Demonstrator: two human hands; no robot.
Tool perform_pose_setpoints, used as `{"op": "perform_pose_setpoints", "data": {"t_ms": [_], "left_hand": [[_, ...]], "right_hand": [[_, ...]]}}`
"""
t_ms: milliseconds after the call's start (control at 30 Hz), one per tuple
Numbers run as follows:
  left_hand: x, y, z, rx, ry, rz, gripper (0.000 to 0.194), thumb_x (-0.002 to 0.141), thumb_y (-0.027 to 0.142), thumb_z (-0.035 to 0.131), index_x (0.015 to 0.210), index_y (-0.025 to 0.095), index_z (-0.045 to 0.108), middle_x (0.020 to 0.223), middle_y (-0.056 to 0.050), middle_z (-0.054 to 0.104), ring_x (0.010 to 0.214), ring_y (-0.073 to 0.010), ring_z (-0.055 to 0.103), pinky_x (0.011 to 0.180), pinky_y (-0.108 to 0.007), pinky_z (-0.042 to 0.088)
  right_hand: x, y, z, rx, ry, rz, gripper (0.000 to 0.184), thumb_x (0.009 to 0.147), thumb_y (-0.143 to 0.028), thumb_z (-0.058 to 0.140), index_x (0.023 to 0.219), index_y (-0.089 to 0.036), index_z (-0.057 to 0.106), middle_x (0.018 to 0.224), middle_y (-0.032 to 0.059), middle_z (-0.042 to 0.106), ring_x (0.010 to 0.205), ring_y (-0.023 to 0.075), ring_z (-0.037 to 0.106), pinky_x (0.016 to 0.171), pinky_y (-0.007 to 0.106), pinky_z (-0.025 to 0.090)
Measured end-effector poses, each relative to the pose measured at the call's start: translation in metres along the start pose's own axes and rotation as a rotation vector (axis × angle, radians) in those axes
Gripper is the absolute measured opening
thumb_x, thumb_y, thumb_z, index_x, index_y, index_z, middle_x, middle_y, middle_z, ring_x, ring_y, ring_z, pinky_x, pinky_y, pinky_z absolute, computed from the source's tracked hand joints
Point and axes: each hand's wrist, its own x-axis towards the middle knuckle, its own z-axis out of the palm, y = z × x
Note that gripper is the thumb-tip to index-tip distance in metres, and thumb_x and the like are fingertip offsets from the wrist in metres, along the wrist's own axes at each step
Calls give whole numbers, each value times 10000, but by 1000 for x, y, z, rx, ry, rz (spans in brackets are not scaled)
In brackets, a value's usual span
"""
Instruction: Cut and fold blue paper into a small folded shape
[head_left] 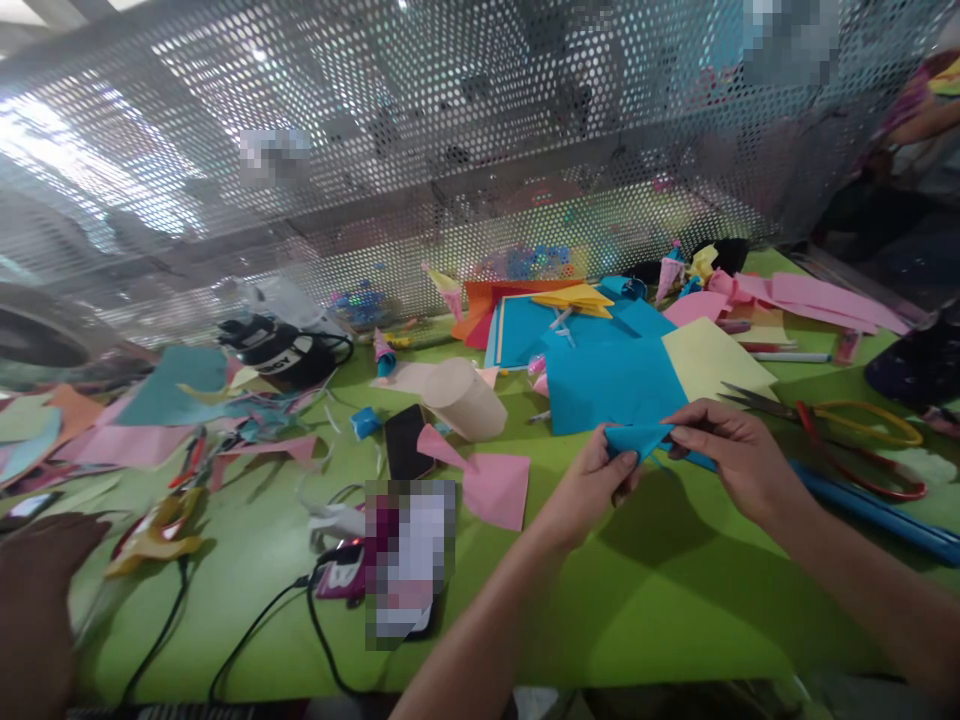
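Between my two hands, above the green table (675, 610), is a small piece of folded blue paper (634, 439). My left hand (600, 475) pinches its left side, thumb in front. At its right end, the fingers of my right hand (716, 445) close on the paper's edge. Just behind lies a flat blue paper sheet (600, 375), with a pale yellow sheet (716, 360) beside it. Open-bladed scissors (806, 415) with red and yellow handles rest to the right of my right hand. A pink paper cutout (495, 490) lies left of my left hand.
A perforated metal panel (450, 180) rises behind the table. Left are a phone (412, 560), charging cables (315, 610), a paper roll (465, 398) and a hot-glue gun (161, 530). A long blue object (885, 515) lies right. Another person's hand (45, 560) is at the left edge.
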Motion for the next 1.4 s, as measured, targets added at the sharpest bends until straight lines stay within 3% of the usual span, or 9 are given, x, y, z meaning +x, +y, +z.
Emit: {"op": "perform_pose_setpoints", "data": {"t_ms": [200,367,567,800,933,1067,1167,1300,1400], "left_hand": [[0,1,1,-7,-9,11,318,930,439,621,1006,203,422,707,69,501,538,-62,402,509,-229,281],[2,-1,-2,17,6,37,253,960,387,575,1031,199,421,699,69,498,541,-64,389,517,-232,282],[1,-3,-2,75,11,22,262,960,416,574,995,206,421,719,59,508,555,-66,403,532,-228,305],[1,-2,1,65,28,-35,339,921,473,620,1003,204,431,733,62,462,568,-74,376,543,-231,312],[4,-9,-5,186,69,-24,253,977,435,528,947,188,489,732,48,425,618,-93,373,596,-248,314],[6,-13,-10,433,147,73,136,985,305,511,954,176,546,902,-24,574,819,-145,500,744,-288,376],[5,-9,-11,517,177,117,143,977,311,544,928,178,564,896,-25,611,805,-149,524,722,-287,378],[5,-2,-12,282,248,139,275,915,439,654,922,175,575,718,16,598,612,-106,497,589,-248,383],[7,0,-11,31,233,159,441,787,479,797,1022,163,597,762,-11,666,628,-111,567,608,-251,465]], "right_hand": [[0,1,0,36,-3,4,148,758,-373,844,844,-265,791,756,-2,727,685,152,647,683,295,514],[3,-4,-2,-33,-75,42,273,828,-474,777,987,-253,804,850,32,745,726,167,657,722,320,519],[3,-10,0,-146,-50,39,305,712,-525,863,785,-244,771,734,4,676,693,160,623,681,303,488],[3,-7,-4,-254,24,-33,336,757,-568,814,788,-240,745,667,-2,656,649,153,592,648,298,457],[4,-5,-6,-280,11,-38,329,783,-560,795,826,-240,733,711,4,658,681,164,596,664,306,461],[5,-3,-7,-394,-51,-69,355,778,-542,804,977,-252,755,885,35,712,809,206,620,717,332,464],[6,-1,-8,-509,-67,-83,343,773,-553,797,889,-233,751,828,35,701,790,213,598,704,339,434],[7,1,-9,-511,-131,-8,350,749,-552,819,801,-224,707,730,0,636,704,174,524,653,317,384],[8,4,-9,-364,-169,49,359,740,-529,840,725,-220,657,669,-24,563,667,150,493,638,301,379]]}}
